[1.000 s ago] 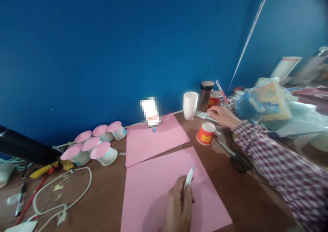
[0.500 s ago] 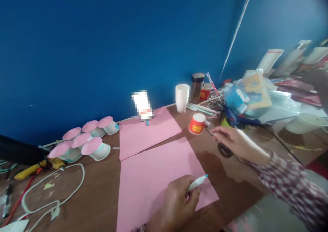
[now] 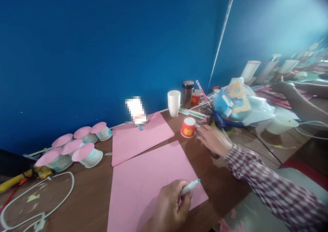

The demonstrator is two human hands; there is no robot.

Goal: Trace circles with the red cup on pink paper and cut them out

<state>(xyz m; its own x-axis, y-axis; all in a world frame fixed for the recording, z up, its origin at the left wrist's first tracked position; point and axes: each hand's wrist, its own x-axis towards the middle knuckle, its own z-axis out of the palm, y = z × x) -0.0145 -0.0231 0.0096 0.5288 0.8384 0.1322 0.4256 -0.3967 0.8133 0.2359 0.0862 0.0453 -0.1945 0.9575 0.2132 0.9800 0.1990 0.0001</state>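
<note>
My right hand [image 3: 214,140] has pulled back to settle, loosely spread, at three o'clock of the red cup [image 3: 188,127], while my left hand [image 3: 167,208] keeps pinching the marker [image 3: 189,187] over the pink sheet [image 3: 143,177].

matt pink paper sheet [image 3: 151,177], smooth brown wood-look tabletop [image 3: 220,187] with a bit of sheen, glossy paper-looking red cup [image 3: 188,127]

No text or label can be read.
</note>
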